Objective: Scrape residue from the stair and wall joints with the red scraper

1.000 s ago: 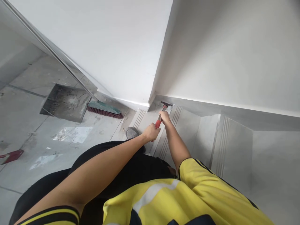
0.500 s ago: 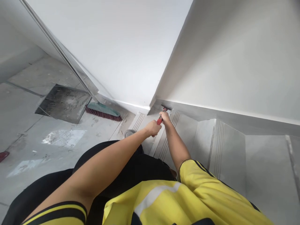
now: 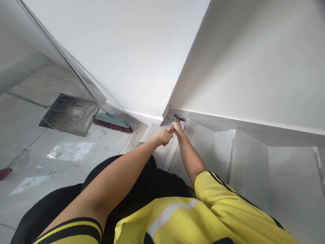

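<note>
We see the red-handled tool (image 3: 171, 129) near the centre of the frame, and both hands are clamped on it. The left hand (image 3: 165, 137) has its fingers closed around the lower end of the handle, and the right hand (image 3: 177, 127) grips higher up, just beside the dark head (image 3: 179, 118) of the tool. This head is tilted and lies close to the corner where the stairs (image 3: 203, 135) meet the grey skirting (image 3: 228, 123); whether its edge presses on the surface, we cannot tell. The stairs run towards the right of the frame, with grooved lines along their edges. In the left half, we find a broom (image 3: 111, 121) with green head and dark red bristles, its long pole reaching to the upper left. Just beside it lies a dustpan (image 3: 51, 112) with dirt inside, on the grey tiled floor (image 3: 20, 117). A red object (image 3: 5, 173), cut by the left border, is too little visible for us to name. At the bottom, we notice a yellow shirt (image 3: 182, 220) with a pale stripe, and black trousers (image 3: 152, 186) behind the left arm.
</note>
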Demonstrator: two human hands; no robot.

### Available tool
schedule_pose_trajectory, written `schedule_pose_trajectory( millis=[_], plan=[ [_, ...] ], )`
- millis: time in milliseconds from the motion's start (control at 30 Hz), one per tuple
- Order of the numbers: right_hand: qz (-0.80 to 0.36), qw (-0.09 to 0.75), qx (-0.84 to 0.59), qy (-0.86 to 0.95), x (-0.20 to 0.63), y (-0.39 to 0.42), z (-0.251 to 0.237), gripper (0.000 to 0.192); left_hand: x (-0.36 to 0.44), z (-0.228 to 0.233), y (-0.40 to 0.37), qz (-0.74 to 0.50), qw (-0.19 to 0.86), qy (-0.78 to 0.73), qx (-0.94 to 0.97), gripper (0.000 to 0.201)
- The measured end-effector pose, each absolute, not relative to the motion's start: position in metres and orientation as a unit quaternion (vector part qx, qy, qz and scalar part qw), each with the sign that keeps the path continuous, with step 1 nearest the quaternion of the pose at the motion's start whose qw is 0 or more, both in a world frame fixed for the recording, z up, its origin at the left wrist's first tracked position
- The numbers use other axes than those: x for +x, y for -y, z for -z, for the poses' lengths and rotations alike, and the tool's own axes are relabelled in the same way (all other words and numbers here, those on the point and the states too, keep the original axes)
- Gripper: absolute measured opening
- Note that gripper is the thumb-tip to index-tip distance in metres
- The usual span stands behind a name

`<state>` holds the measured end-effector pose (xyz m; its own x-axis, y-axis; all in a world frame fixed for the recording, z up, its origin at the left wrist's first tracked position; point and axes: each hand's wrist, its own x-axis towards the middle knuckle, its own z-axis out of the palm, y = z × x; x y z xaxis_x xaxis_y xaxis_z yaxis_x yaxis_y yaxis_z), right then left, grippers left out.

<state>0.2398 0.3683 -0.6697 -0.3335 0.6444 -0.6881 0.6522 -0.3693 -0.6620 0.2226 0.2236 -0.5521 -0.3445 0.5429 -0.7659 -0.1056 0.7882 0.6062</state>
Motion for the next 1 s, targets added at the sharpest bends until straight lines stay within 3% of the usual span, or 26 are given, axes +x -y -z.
schedule_pose_trajectory(
  millis=[667,1000],
  plan=[
    [0.586,0.032,0.558,-0.587,0.238,-0.369,0.675,0.013,0.22,0.56,-0.225,-0.275,0.555,-0.774,0.134,0.033],
    [0.565,0.105,0.554,-0.602,0.229,-0.375,0.671,0.017,0.214,0.563,-0.23,-0.313,0.593,-0.74,0.05,0.031]
  ],
)
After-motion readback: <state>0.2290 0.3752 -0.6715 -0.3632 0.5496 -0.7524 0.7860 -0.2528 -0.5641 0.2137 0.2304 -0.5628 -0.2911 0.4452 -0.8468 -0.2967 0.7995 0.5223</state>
